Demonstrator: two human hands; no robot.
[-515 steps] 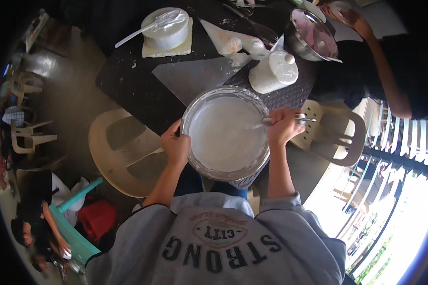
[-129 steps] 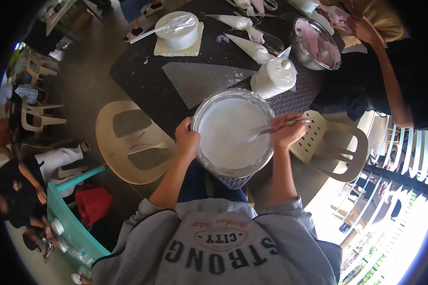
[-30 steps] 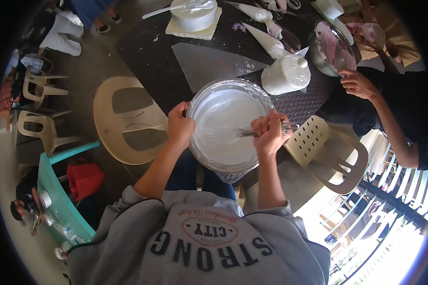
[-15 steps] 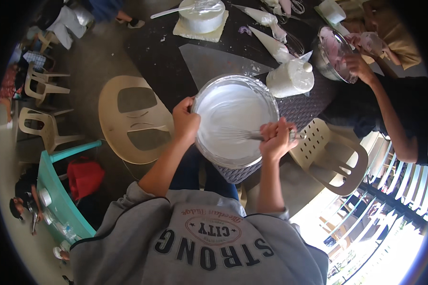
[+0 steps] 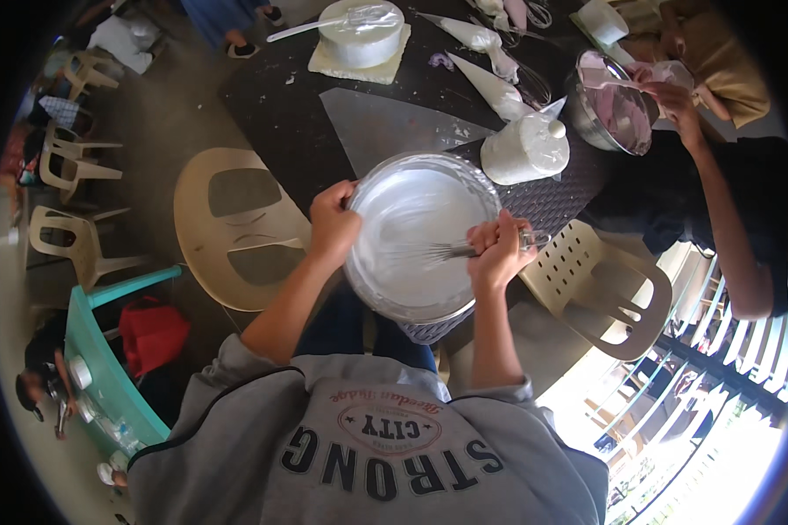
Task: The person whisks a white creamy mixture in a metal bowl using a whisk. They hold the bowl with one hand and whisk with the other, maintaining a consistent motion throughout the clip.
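A metal mixing bowl (image 5: 485, 188) sits in front of me at the table's near corner, with smooth white cream (image 5: 411, 210) spread over its inside. My left hand (image 5: 334, 226) grips the bowl's left rim, fingers wrapped over the edge. Closed round the handle of a wire whisk (image 5: 438, 253) is my right hand (image 5: 501, 249), at the bowl's right side. The whisk's wires reach into the cream, and their tips are hard to make out. Just beyond the bowl to the right stands a small white-frosted cake (image 5: 521, 156) with a round knob on top.
On the dark table (image 5: 271, 92) lie a clear plastic sheet (image 5: 385, 127), filled piping bags (image 5: 486, 86) and another white cake (image 5: 359, 44) with a spatula on it. At right, a person's hand (image 5: 674, 105) works over a bowl of pink cream (image 5: 613, 114). Plastic chairs (image 5: 228, 219) flank me.
The view has shifted slightly, and the bowl appears a little lower and left with both my hands still on bowl and whisk. The neighbouring person's hand has risen, showing a spatula over the pink cream.
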